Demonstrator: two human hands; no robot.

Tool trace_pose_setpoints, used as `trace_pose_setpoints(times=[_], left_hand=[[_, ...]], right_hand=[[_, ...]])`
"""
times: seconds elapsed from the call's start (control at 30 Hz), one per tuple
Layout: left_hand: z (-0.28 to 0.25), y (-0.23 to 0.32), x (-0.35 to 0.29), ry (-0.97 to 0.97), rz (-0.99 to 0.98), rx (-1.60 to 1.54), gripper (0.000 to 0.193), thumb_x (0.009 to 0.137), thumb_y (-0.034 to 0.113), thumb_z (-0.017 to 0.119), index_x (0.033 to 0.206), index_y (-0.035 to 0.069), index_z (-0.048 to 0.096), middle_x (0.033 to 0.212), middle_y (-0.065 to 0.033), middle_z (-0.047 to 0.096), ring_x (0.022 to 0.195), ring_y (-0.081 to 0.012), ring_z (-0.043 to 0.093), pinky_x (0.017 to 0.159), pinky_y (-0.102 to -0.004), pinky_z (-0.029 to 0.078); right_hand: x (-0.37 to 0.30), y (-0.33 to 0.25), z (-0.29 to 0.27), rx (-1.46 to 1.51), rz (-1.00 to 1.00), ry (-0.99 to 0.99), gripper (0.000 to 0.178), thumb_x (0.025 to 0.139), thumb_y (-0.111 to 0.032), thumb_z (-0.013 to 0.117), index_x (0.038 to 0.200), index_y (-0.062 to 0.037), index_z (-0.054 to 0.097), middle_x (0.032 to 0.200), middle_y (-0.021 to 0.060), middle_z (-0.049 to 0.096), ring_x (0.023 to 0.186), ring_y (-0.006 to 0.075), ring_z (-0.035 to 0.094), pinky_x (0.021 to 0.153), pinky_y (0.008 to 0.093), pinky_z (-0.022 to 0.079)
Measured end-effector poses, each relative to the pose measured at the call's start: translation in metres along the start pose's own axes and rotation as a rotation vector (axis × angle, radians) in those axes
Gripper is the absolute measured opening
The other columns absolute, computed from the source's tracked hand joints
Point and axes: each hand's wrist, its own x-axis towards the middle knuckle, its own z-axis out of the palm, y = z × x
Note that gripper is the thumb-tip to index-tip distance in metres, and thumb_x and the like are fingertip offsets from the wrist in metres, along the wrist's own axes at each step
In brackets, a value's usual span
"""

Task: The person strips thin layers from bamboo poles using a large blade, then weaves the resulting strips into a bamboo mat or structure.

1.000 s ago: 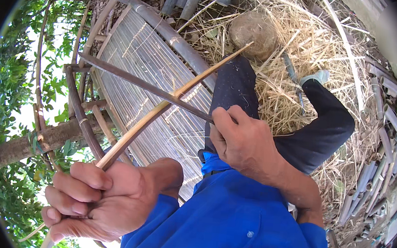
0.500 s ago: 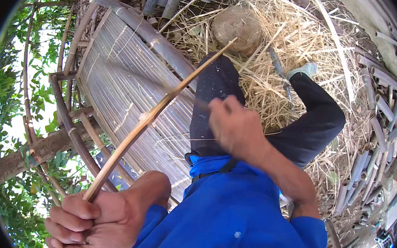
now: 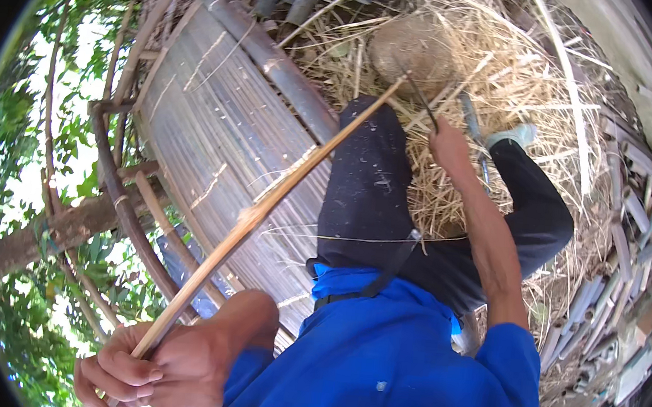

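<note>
A long bamboo stick (image 3: 212,259) slants up from my left hand (image 3: 163,375), whose fingers are closed round its lower end. Its face is pale and shaved, with a frayed spot near the middle and a thin peeled sliver above that. Out beyond my right thigh, my right hand (image 3: 452,151) is closed on a knife (image 3: 425,104), its handle hidden in my fist. The dark, thin blade points up and left, its tip by the stick's far end; I cannot tell whether they touch.
On the left lies a slatted bamboo bench (image 3: 218,109) with shavings on it. A round stump (image 3: 413,52) stands ahead among straw-like shavings (image 3: 507,87). Another tool (image 3: 471,117) lies near my foot. Cut bamboo pieces (image 3: 593,297) are piled at the right.
My right hand has moved forward and right with the knife, from beside the stick's middle to near its far end. My left hand keeps hold of the stick in nearly the same place.
</note>
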Motion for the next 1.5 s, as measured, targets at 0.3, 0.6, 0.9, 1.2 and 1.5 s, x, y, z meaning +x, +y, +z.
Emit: trace_pose_setpoints(times=[0.3,0.6,0.9,1.2,1.5], left_hand=[[0.011,0.001,0.000,-0.020,-0.140,-0.104,0.013,0.101,0.015,0.059,0.107,0.004,0.056,0.077,-0.0022,0.045,0.073,-0.0147,0.042,0.064,-0.0268,0.041],[0.012,0.025,-0.033,-0.167,-0.058,0.019,0.030,0.104,0.034,0.054,0.111,0.005,0.056,0.077,-0.0020,0.048,0.056,-0.0113,0.039,0.047,-0.0254,0.039],[0.015,0.033,-0.040,-0.185,-0.008,0.111,0.023,0.107,0.029,0.049,0.115,0.008,0.049,0.079,0.0002,0.042,0.060,-0.0108,0.032,0.049,-0.0266,0.027],[0.011,0.032,-0.040,-0.153,-0.007,0.209,0.021,0.108,0.030,0.047,0.105,0.009,0.049,0.077,0.0019,0.040,0.060,-0.0101,0.031,0.049,-0.0258,0.027],[0.012,0.025,-0.044,-0.133,-0.025,0.071,0.022,0.106,0.028,0.053,0.094,0.011,0.045,0.075,0.0023,0.041,0.058,-0.0097,0.031,0.048,-0.0249,0.027]], right_hand=[[-0.117,-0.106,-0.084,0.167,-0.178,0.015,0.021,0.095,-0.020,0.056,0.103,-0.0008,0.050,0.075,0.0275,0.064,0.072,0.0487,0.063,0.068,0.0566,0.051],[-0.234,-0.197,-0.154,0.215,-0.647,0.134,0.012,0.090,-0.013,0.061,0.096,-0.0062,0.053,0.070,0.0132,0.055,0.057,0.0315,0.064,0.047,0.0428,0.052],[-0.248,-0.215,-0.154,0.267,-0.762,0.138,0.013,0.082,-0.014,0.062,0.092,-0.0087,0.055,0.068,0.0059,0.047,0.053,0.0170,0.058,0.042,0.0322,0.049],[-0.242,-0.207,-0.152,0.114,-0.682,0.119,0.012,0.084,-0.015,0.062,0.090,-0.0079,0.055,0.070,0.0062,0.048,0.053,0.0162,0.059,0.040,0.0318,0.048],[-0.242,-0.201,-0.144,0.061,-0.705,0.201,0.008,0.090,-0.014,0.060,0.090,-0.0098,0.054,0.072,0.0078,0.050,0.054,0.0220,0.061,0.043,0.0360,0.050]])
